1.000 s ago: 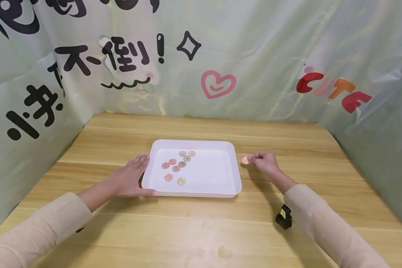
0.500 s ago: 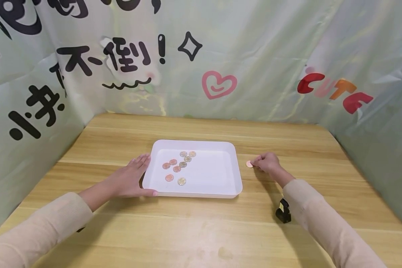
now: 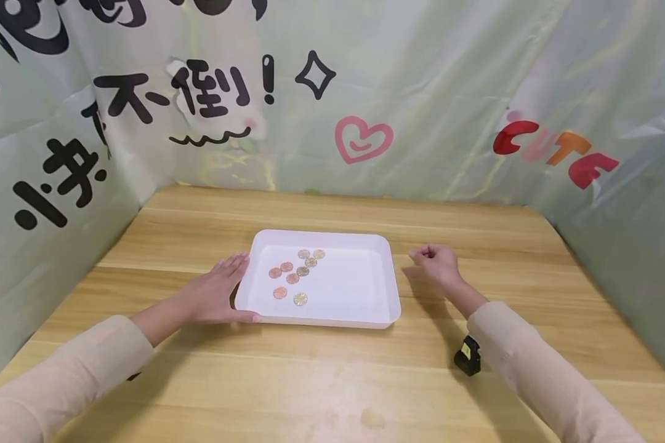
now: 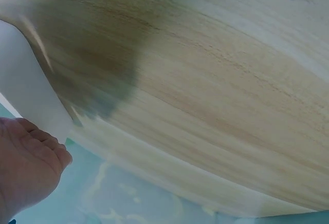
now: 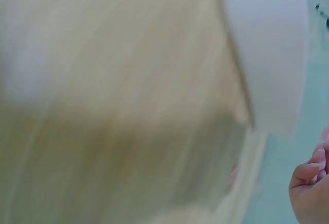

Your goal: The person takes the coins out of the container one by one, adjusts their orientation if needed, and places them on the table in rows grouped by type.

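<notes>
My left hand (image 3: 218,292) rests at the left end of a shallow white tray (image 3: 354,301), fingers extended along its side and thumb on the front edge. Several copper- and gold-coloured coins (image 3: 279,293) lie flat inside, mostly in the left half. Just right of the tray, my right hand (image 3: 436,263) hovers over the table with fingers curled and no coin showing in it. A blurred reddish coin-like spot (image 5: 232,178) shows on the wood in the right wrist view, within the hand's shadow. In the left wrist view the left hand (image 4: 31,165) has its fingertips beside the tray wall (image 4: 31,75).
The wooden table (image 3: 332,381) reaches back to a pale printed curtain (image 3: 432,111) that also closes off both sides. A small black device (image 3: 467,355) with a yellow mark hangs under the right sleeve (image 3: 532,363).
The right hand lowered a copper coin to the table beside the tray, then lifted slightly; the coin no longer sticks out from its fingertips. The left hand and tray have stayed put.
</notes>
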A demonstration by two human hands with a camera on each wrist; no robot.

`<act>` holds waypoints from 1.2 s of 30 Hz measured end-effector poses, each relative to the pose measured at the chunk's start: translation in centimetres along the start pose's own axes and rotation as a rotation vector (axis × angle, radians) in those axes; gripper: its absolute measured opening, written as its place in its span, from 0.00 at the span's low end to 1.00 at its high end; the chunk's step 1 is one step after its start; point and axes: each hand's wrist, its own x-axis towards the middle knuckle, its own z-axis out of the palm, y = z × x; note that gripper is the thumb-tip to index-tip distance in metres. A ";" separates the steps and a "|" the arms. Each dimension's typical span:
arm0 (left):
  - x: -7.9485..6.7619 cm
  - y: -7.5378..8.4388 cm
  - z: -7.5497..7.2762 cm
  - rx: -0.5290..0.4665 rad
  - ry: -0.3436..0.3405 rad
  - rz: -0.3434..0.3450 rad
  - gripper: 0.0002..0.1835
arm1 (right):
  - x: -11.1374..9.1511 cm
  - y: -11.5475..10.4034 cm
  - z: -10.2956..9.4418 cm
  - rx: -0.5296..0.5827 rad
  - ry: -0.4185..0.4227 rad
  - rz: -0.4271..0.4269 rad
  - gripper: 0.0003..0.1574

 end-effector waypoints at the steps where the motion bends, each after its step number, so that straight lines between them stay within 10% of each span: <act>1: 0.0 0.0 0.0 0.001 0.001 0.001 0.61 | -0.2 -0.6 0.2 0.044 0.001 -0.025 0.15; 7: 0.1 0.1 -0.2 0.003 -0.005 0.001 0.62 | -1.3 -4.1 2.4 0.240 -0.069 -0.129 0.12; 21: -0.1 0.2 0.0 0.017 0.002 0.005 0.61 | -4.1 -7.2 10.1 0.327 -0.267 -0.238 0.09; 36: -0.1 0.3 -0.4 0.009 -0.003 0.004 0.62 | -4.9 -7.1 14.2 0.126 -0.474 -0.277 0.06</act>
